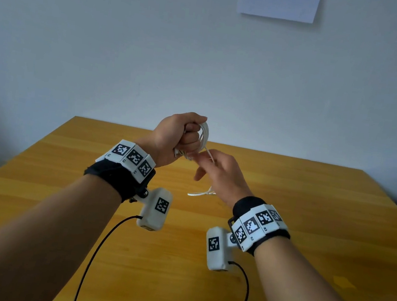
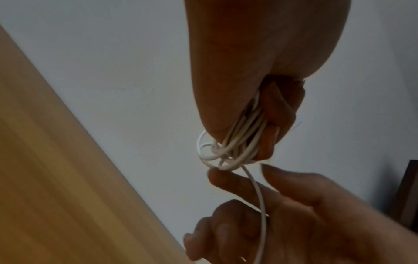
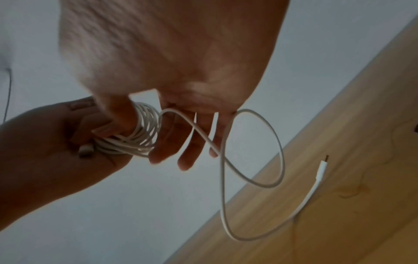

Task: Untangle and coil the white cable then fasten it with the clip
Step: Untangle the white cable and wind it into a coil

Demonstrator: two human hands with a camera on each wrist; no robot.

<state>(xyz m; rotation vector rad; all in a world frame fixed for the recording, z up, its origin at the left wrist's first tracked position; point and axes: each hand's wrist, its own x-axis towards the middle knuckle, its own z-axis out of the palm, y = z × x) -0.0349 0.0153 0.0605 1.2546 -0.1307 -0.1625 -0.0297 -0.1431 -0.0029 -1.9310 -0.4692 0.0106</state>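
Observation:
My left hand (image 1: 176, 135) is raised above the wooden table (image 1: 297, 214) and grips a coil of white cable (image 1: 204, 134), fingers curled round its loops (image 2: 246, 135). A white connector (image 3: 86, 150) pokes out of that palm. My right hand (image 1: 219, 173) is just right of the coil with straight, spread fingers (image 3: 187, 155); its thumb (image 3: 115, 119) touches the loops. The loose strand (image 3: 280, 151) leaves the coil, crosses in front of those fingers, hangs in a loop and ends in a plug (image 3: 323, 163) over the table. No clip shows in any view.
The free tail (image 1: 200, 193) lies on the table below my right hand. Black cords (image 1: 95, 253) run from both wrist cameras toward me. A white sheet (image 1: 279, 0) hangs on the wall behind. A small yellow patch (image 1: 343, 281) sits near the table's right side.

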